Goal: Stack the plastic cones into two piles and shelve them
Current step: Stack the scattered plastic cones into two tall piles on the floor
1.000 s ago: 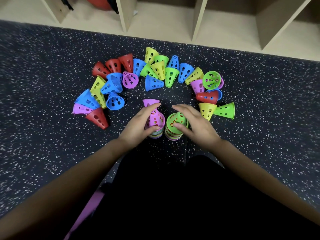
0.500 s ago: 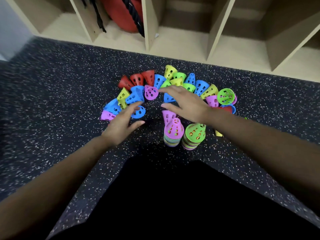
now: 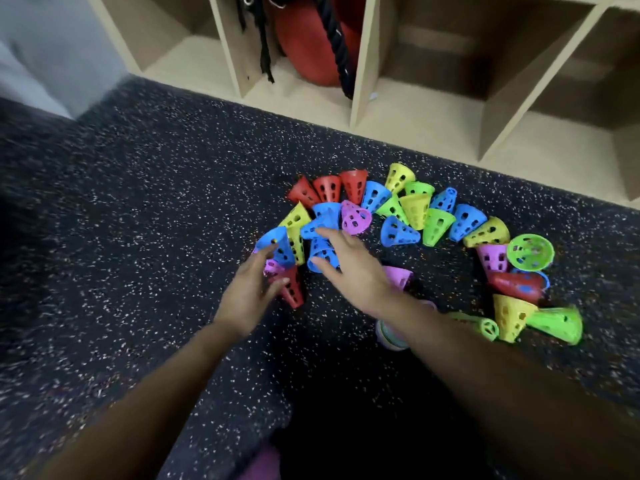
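Several loose perforated cones in red, blue, yellow, green and purple lie in an arc on the dark speckled floor (image 3: 138,202). My left hand (image 3: 249,296) is spread at the arc's left end, its fingers beside a blue cone (image 3: 277,242), a small purple cone (image 3: 272,266) and a red cone (image 3: 293,289). My right hand (image 3: 349,268) reaches across with fingers apart over a blue cone (image 3: 323,252). The two piles sit under my right forearm: the purple-topped pile (image 3: 398,277) and the green-topped pile (image 3: 483,326), both partly hidden.
A light wooden shelf unit (image 3: 360,81) with open cubbies stands along the far edge of the floor. One cubby holds a red ball (image 3: 304,46) and a black rope (image 3: 337,39). A grey wall (image 3: 52,46) is at far left.
Both hands left the two piles and moved up and left to the arc's left end. The view tilted up, showing more of the shelf.
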